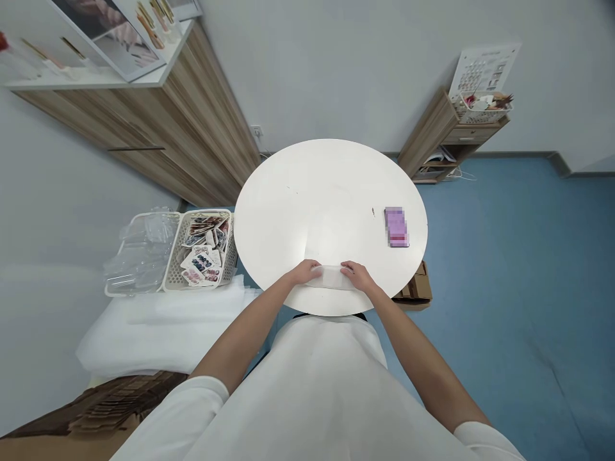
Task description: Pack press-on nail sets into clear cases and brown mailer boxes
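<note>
A small whitish, see-through wrap or pouch [331, 277] lies near the front edge of the round white table [327, 192]. Its left end is between the fingers and thumb of my left hand [305, 272]. My right hand [358, 275] grips the other end in the same way. What is inside the wrap, if anything, is too faint to make out. A purple phone-like item [396, 226], blurred into blocks, lies at the table's right side, with a tiny dark piece [373, 212] beside it.
Left of the table stand a basket of printed cards [232, 256] and a basket of clear plastic pieces [144, 256]. White foam sheets [163, 326] lie below them. A cardboard box [418, 288] is under the table's right edge. Wooden cabinets [202, 115] stand behind.
</note>
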A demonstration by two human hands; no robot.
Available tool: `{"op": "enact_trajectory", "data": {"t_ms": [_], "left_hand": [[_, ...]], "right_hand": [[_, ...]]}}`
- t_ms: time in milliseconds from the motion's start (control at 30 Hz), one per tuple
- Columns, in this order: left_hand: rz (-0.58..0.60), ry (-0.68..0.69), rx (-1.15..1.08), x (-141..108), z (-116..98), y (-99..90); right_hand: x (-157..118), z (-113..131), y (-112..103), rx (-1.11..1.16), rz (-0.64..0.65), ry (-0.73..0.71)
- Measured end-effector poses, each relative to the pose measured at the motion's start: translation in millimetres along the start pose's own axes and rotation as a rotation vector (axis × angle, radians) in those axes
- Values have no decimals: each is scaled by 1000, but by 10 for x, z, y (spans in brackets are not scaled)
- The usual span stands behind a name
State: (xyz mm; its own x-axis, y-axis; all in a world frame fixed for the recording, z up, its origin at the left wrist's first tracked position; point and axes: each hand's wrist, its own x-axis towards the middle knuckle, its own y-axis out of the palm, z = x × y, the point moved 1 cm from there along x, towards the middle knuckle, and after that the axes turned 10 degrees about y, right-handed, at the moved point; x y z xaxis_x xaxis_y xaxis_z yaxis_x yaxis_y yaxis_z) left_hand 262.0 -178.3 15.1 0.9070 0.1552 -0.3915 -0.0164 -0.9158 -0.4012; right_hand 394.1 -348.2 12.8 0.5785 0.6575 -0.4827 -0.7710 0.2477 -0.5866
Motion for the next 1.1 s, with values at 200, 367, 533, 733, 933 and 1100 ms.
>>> {"op": "enact_trajectory", "data": {"t_ms": [200, 367, 533, 733, 933, 1100], "left_hand": [[-98, -201, -68, -26, 159, -45], [-189, -248, 61, -116, 208, -66], [-426, -13, 419, -278, 50, -22], [-211, 455, 725, -283, -158, 234], [-91, 387, 752, -143, -127, 362], [-85, 404, 734, -144, -171, 329]], "right_hand": [[20, -144, 26, 0, -127, 92], [-91, -245, 61, -76, -263, 162], [-291, -130, 159, -304, -503, -84], [-357, 84, 292, -489, -224, -340], [-236, 75, 316, -477, -124, -274], [-267, 126, 282, -486, -136, -302]]}}
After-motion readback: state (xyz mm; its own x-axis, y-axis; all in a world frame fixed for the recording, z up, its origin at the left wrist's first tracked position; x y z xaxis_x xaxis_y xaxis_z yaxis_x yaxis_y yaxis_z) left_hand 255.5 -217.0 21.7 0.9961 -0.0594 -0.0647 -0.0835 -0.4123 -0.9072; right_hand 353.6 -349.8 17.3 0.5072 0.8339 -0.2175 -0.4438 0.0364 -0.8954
